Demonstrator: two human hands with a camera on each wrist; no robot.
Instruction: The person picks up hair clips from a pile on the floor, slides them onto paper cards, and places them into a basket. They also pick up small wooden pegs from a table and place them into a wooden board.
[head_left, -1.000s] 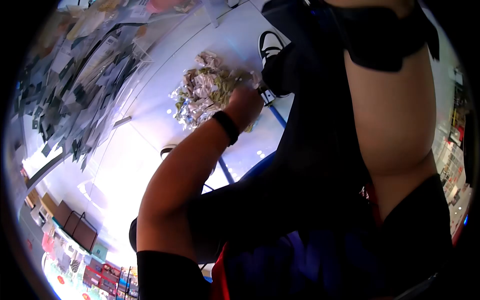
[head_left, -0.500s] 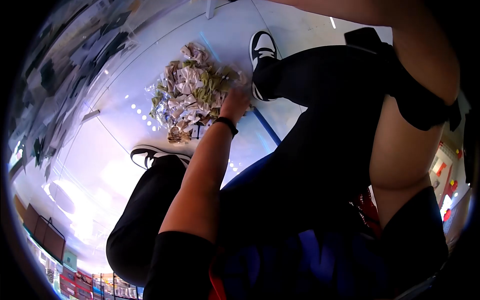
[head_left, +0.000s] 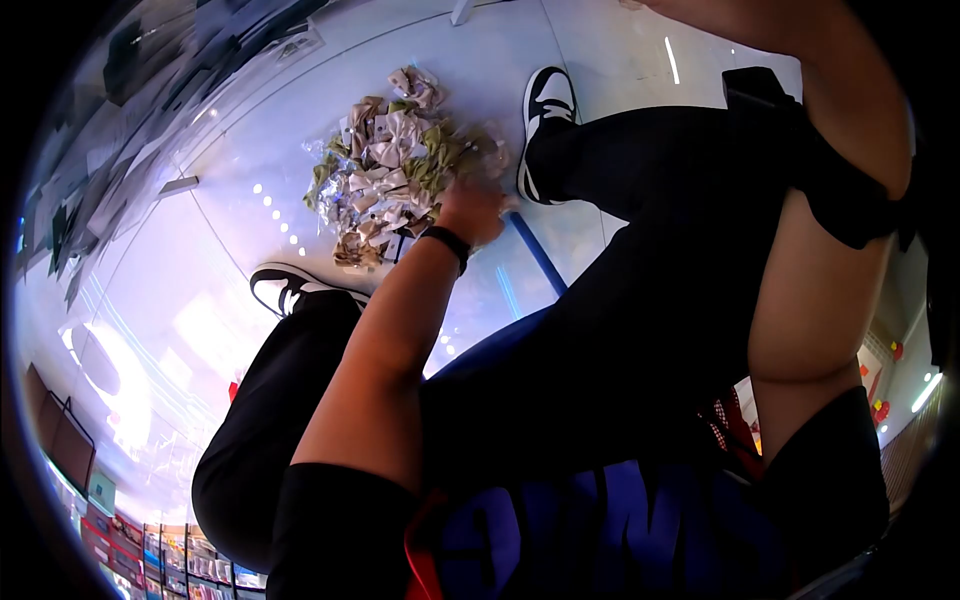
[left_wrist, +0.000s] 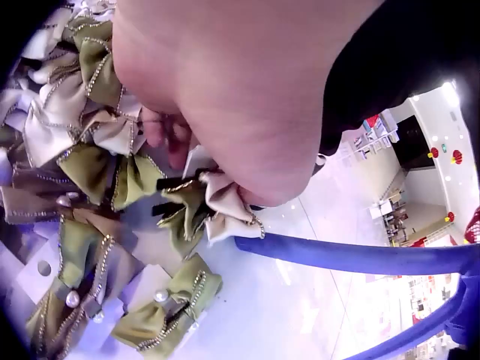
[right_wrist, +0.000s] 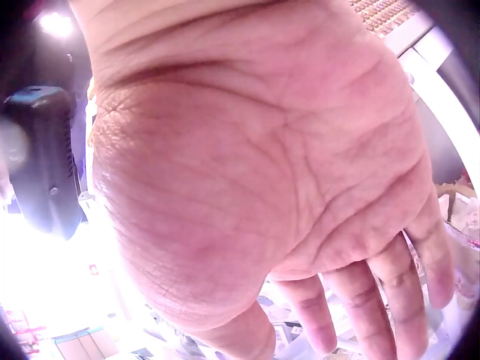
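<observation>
A pile of fabric hair bows (head_left: 385, 170), pink, tan and olive green with beaded edges, lies on the floor between my feet. My left hand (head_left: 472, 210) is low at the pile's near right side, with a black band round its wrist. In the left wrist view its fingers (left_wrist: 176, 139) curl inward, and a pink bow (left_wrist: 229, 206) and a green one stick out from under the palm, held there. My right hand (right_wrist: 255, 165) is stretched away to the upper right, fingers straight and apart over pale packaged items (right_wrist: 337, 330), holding nothing.
A blue tube (head_left: 537, 253) runs close by the left hand. Black-and-white shoes (head_left: 548, 100) stand on both sides of the pile. Many hanging packages (head_left: 130, 130) fill the left. Shelves (head_left: 190, 555) stand at lower left.
My right forearm has swung up and outward, toward the top right. The left hand stays by the bows, its arm straighter than before. The head view has shifted, showing both shoes more fully.
</observation>
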